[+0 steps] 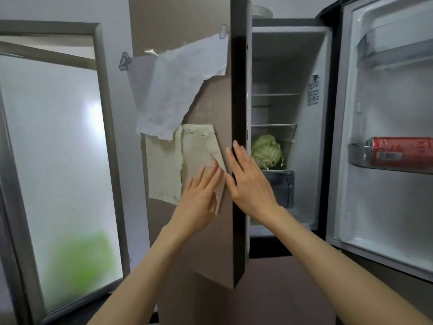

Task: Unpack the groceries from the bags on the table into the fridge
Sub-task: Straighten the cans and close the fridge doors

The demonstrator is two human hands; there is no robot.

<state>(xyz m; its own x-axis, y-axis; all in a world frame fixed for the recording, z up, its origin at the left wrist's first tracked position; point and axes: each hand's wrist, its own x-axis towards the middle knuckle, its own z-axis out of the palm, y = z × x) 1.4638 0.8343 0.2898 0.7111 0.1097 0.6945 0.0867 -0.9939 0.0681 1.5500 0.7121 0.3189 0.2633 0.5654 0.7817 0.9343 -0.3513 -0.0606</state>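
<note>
Two things sit in the fridge (288, 66), a cabbage (267, 151) and a can (398, 151), while the left hand (201, 198) and right hand (250, 181) press flat, fingers together, on its left door (210, 231); no bags show, so I think unpacking is almost done.

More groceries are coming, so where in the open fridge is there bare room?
The two wire shelves above the cabbage look bare. The top door bin looks empty. The lower door bin already holds a red can. The cabbage fills most of its shelf.
</note>
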